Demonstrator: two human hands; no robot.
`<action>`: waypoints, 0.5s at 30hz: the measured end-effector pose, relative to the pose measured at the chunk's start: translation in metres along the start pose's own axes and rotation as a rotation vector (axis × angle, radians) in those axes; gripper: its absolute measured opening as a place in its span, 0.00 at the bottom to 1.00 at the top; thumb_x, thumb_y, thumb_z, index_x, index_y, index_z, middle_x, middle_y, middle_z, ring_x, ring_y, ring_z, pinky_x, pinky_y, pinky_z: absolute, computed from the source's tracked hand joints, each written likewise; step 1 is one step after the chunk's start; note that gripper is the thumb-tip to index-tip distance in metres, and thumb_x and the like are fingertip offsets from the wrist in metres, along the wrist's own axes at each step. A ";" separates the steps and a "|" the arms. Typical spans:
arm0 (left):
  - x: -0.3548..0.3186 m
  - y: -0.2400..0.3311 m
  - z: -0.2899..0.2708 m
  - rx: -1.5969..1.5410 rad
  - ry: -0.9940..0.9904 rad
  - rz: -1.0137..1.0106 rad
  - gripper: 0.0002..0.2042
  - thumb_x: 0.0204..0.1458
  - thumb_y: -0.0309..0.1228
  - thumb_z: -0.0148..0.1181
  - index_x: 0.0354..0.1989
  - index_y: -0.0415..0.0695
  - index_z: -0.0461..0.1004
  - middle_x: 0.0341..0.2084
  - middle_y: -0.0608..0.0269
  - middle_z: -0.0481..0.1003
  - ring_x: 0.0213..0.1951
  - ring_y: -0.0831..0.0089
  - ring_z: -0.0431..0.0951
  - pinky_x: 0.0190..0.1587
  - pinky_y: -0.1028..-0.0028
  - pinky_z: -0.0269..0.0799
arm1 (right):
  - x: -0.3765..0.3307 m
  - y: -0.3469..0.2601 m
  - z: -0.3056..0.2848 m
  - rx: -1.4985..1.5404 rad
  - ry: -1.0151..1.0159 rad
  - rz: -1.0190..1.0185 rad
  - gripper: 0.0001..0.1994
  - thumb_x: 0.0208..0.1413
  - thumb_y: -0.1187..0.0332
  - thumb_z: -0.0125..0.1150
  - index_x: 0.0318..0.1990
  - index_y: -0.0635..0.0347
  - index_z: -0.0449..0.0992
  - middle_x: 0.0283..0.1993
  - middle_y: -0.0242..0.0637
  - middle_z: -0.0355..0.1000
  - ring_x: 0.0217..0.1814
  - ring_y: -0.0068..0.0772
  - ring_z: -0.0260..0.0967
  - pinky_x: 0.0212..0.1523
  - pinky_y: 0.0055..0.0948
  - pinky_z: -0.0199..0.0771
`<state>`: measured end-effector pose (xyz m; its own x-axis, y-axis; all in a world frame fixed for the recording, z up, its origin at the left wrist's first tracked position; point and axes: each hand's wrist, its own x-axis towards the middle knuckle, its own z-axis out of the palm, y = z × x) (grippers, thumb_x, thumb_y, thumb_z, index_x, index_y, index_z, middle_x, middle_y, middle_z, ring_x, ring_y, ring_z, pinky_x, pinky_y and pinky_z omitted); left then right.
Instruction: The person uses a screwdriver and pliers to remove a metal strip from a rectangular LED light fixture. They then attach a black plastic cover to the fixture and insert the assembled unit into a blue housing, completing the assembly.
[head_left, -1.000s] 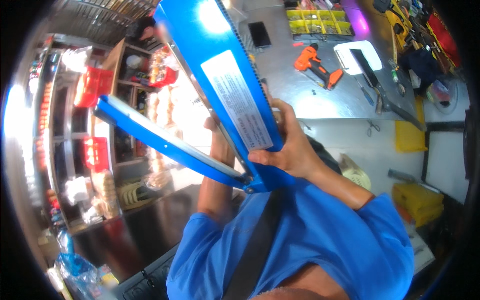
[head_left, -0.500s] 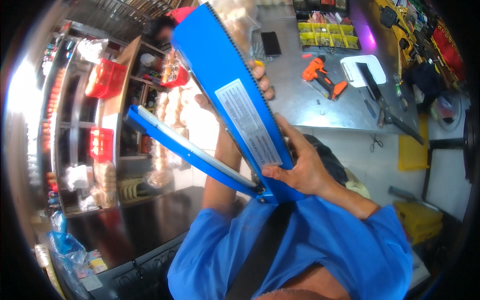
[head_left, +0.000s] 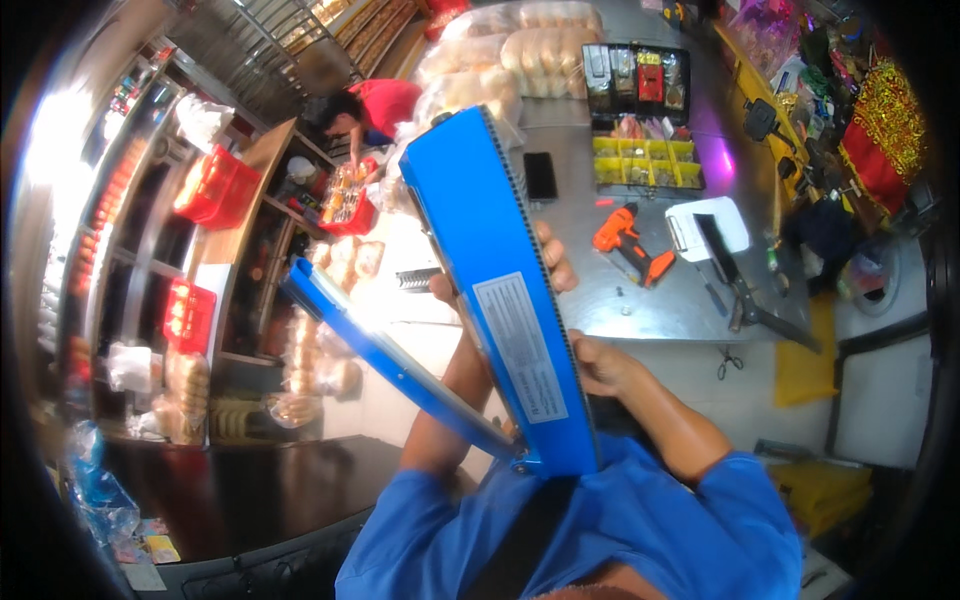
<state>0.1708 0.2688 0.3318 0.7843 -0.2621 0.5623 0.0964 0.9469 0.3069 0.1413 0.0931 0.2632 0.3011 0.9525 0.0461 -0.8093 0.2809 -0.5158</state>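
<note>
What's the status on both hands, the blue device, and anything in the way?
Left hand gripping blue device from behind; right hand at its right edge. Hinged lever swung open. Orange drill on metal table, out of the way.

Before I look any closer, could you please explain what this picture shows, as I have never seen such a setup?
There is no robot here: these are a person's bare hands, seen from above through a wide fisheye camera worn on the head, which bends straight edges. The left hand, partly hidden, grips a long blue device whose hinged arm stands open. The right hand is at the device's lower right edge. On the metal table beyond lie a phone, an orange and black power tool and a box with yellow compartments. At upper left, a co-worker in red leans by a red basket.
</note>
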 end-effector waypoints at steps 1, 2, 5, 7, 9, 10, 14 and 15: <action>0.006 -0.001 0.005 0.030 -0.010 0.018 0.57 0.34 0.66 0.77 0.64 0.32 0.63 0.52 0.49 0.70 0.52 0.55 0.73 0.53 0.58 0.70 | 0.007 0.007 -0.015 0.057 -0.060 0.045 0.54 0.48 0.40 0.75 0.72 0.69 0.56 0.66 0.55 0.68 0.69 0.48 0.68 0.67 0.42 0.72; 0.012 0.000 0.002 0.069 -0.070 0.016 0.57 0.35 0.66 0.77 0.64 0.32 0.64 0.53 0.47 0.70 0.53 0.53 0.73 0.54 0.57 0.70 | 0.012 0.009 -0.023 0.115 -0.117 0.092 0.54 0.47 0.41 0.76 0.72 0.68 0.57 0.67 0.56 0.67 0.69 0.49 0.68 0.67 0.44 0.72; 0.026 0.014 -0.009 0.204 -0.289 -0.014 0.55 0.36 0.66 0.76 0.64 0.31 0.66 0.55 0.42 0.71 0.56 0.49 0.74 0.58 0.53 0.71 | 0.025 -0.007 0.017 0.187 -0.319 0.090 0.52 0.43 0.48 0.81 0.71 0.67 0.60 0.68 0.58 0.66 0.69 0.54 0.68 0.68 0.49 0.70; 0.038 0.023 -0.012 0.274 -0.383 -0.055 0.54 0.38 0.65 0.75 0.65 0.32 0.66 0.55 0.40 0.73 0.59 0.48 0.74 0.61 0.52 0.71 | 0.027 -0.009 0.021 0.128 -0.321 0.021 0.53 0.41 0.50 0.83 0.72 0.65 0.60 0.68 0.59 0.66 0.69 0.57 0.68 0.68 0.53 0.69; 0.030 0.029 -0.018 0.307 -0.229 -0.132 0.52 0.40 0.63 0.74 0.66 0.33 0.66 0.55 0.40 0.74 0.61 0.49 0.74 0.63 0.52 0.71 | 0.024 -0.015 0.021 0.062 -0.335 -0.003 0.54 0.41 0.49 0.83 0.73 0.64 0.58 0.68 0.59 0.65 0.69 0.57 0.67 0.68 0.54 0.69; 0.011 0.045 -0.035 0.323 -0.040 -0.189 0.50 0.42 0.62 0.74 0.66 0.34 0.67 0.55 0.42 0.75 0.61 0.51 0.74 0.63 0.53 0.71 | 0.024 -0.019 0.023 0.036 -0.347 -0.009 0.55 0.40 0.49 0.83 0.73 0.63 0.58 0.68 0.59 0.65 0.69 0.57 0.67 0.68 0.54 0.69; -0.044 0.068 -0.018 0.690 0.584 -0.068 0.33 0.61 0.51 0.62 0.68 0.43 0.65 0.59 0.55 0.74 0.56 0.63 0.76 0.60 0.59 0.71 | 0.002 -0.036 0.034 -0.031 -0.182 -0.125 0.56 0.40 0.44 0.82 0.73 0.64 0.59 0.67 0.62 0.65 0.66 0.61 0.69 0.62 0.59 0.75; -0.065 0.082 -0.014 0.733 0.826 0.005 0.28 0.66 0.46 0.55 0.68 0.43 0.64 0.57 0.56 0.74 0.53 0.64 0.77 0.58 0.62 0.71 | -0.001 -0.034 0.035 -0.061 -0.160 -0.188 0.55 0.41 0.44 0.81 0.73 0.64 0.59 0.67 0.62 0.65 0.65 0.61 0.69 0.62 0.59 0.76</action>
<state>0.1363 0.3666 0.3092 0.9780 0.2053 -0.0374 -0.0803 0.5357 0.8406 0.1511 0.0870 0.3106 0.3559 0.8921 0.2784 -0.7132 0.4518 -0.5360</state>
